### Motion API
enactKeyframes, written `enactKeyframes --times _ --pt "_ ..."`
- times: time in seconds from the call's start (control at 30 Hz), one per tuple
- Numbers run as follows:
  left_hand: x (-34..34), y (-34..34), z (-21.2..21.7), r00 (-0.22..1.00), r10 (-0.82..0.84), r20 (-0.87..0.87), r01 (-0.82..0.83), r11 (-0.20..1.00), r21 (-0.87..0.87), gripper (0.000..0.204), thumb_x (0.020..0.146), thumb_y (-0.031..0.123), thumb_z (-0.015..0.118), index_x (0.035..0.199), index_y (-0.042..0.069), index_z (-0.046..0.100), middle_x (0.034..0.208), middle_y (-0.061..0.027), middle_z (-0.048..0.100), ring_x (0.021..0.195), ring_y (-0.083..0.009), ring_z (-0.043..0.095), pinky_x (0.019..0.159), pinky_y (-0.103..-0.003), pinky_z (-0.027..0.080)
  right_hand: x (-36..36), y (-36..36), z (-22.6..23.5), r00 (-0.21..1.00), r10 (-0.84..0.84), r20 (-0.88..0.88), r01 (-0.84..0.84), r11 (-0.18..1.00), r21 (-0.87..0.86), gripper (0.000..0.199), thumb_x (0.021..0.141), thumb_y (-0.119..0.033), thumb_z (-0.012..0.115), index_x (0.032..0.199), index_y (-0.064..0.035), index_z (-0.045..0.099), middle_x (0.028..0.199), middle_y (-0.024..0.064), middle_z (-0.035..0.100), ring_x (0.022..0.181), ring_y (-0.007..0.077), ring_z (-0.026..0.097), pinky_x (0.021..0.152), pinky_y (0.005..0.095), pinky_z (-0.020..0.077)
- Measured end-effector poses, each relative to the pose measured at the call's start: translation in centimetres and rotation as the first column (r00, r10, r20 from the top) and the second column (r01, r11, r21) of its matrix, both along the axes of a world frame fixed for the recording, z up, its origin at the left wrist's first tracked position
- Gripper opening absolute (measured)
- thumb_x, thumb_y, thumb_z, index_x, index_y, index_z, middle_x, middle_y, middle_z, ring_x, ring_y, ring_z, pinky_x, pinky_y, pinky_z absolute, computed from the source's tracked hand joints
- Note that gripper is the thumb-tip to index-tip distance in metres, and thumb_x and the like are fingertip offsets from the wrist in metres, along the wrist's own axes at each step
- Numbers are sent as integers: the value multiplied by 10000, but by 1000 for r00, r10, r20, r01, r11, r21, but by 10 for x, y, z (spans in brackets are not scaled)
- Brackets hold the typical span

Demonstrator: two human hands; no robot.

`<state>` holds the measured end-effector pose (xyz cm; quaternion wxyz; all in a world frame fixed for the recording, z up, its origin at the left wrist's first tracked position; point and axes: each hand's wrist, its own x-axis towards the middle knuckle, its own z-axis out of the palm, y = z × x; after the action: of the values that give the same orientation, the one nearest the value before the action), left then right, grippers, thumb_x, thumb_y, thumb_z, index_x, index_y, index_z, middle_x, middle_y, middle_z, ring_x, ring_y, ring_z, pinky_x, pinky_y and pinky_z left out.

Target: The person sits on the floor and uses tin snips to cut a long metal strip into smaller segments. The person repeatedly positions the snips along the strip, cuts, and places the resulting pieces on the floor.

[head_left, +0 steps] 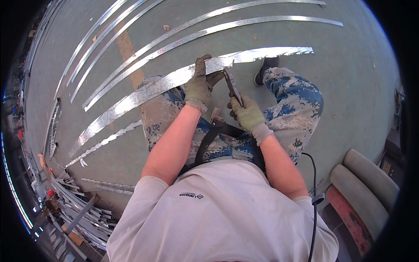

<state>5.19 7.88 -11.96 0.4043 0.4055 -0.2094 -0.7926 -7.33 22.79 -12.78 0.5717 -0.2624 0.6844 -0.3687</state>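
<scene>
My left hand (pixel 198 87), in a worn yellowish glove, grips a long shiny sheet-metal strip (pixel 168 81) from below, with the thumb lying across its face. The strip runs over my left knee, from the lower left up to the right, and slanting cuts notch its right end. In my gloved right hand (pixel 248 114) is a pair of dark tin snips (pixel 233 86). Their tip meets the strip's near edge, just right of my left fingers. Whether the blades are closed on the metal is too small to tell.
Several narrower metal strips (pixel 209 31) lie on the green floor (pixel 358 87) ahead and to the left. Jagged offcuts (pixel 109 140) lie beside my left leg. A heap of metal scraps (pixel 83 214) is at lower left. Rounded grey cushions (pixel 360 192) stand at lower right, near a black cable (pixel 315 174).
</scene>
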Motion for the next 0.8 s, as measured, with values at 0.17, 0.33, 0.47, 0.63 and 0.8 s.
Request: enactKeyframes --times 0.17,0.33,0.47,0.63,0.8 --pt "0 -1 -1 1000 20 17 -21 999 33 474 1074 433 572 1372 64 570 1248 -164 659 1095 -310 720 957 -413 638 2 -2 3 1000 2 9 -3 999 50 319 1066 -294 619 1291 -69 635 915 23 684 687 107 583 576 276 473" --pt "1 1 -1 999 29 14 -30 999 25 443 1087 391 564 1361 44 579 1234 -162 665 1092 -301 721 946 -409 644 3 -8 30 965 -87 248 64 993 99 307 1026 -263 674 1263 -75 627 844 7 630 596 102 541 485 273 417" --pt "0 2 2 998 42 45 -44 999 33 433 1092 378 556 1345 28 593 1220 -154 672 1086 -289 722 936 -407 647 -6 -12 41 760 -200 618 101 976 191 223 971 -209 716 1124 -84 612 741 2 566 493 97 478 412 271 325" --pt "3 1 -3 998 11 67 -15 998 61 436 1093 389 553 1359 46 590 1225 -146 672 1063 -277 723 928 -397 645 10 -19 44 841 -238 485 122 958 260 150 952 -183 697 1032 -104 598 714 -14 510 468 75 414 389 264 259" --pt "0 1 -3 995 -3 100 -7 994 105 394 1107 363 532 1388 91 577 1233 -140 669 1037 -263 720 931 -373 635 30 -15 -4 998 -68 -15 69 984 167 203 955 -225 663 1106 -94 633 810 102 623 581 216 555 490 374 407"
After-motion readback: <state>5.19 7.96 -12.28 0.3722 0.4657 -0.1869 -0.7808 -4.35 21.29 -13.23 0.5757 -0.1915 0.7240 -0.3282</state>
